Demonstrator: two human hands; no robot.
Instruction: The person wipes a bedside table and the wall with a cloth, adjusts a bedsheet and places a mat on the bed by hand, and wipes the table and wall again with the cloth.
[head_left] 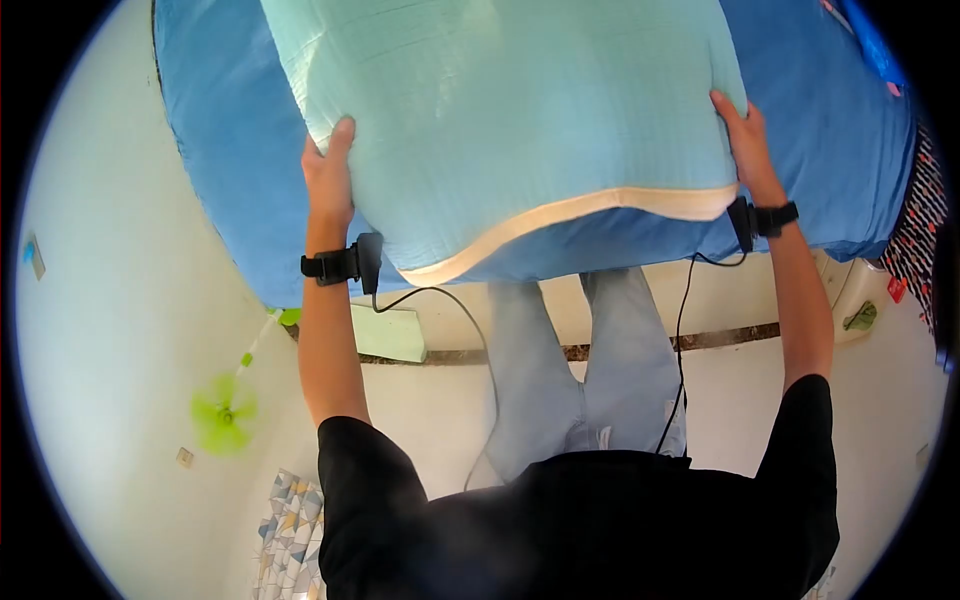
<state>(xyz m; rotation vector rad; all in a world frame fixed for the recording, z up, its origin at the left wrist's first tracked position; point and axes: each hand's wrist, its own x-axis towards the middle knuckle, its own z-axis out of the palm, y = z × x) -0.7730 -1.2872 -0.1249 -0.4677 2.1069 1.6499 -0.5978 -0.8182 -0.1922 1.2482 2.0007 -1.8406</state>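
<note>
A light green blanket (530,110) with a cream-coloured border along its near edge is stretched between my two hands. Its far part runs out of view at the top. My left hand (329,175) grips the blanket's left side, thumb on top and fingers hidden beneath. On the right side, my right hand (748,145) holds the other edge in the same way, its thumb showing over the cloth. Under the blanket lies a blue bed sheet (225,130). The near border hangs in a wavy curve above the bed's front edge.
A black strap with a cable sits on each wrist. At the lower left is a green fan (224,413), its blades blurred. A pale green box-like item (390,333) is below the bed's edge. Patterned dark fabric (915,220) hangs at the right.
</note>
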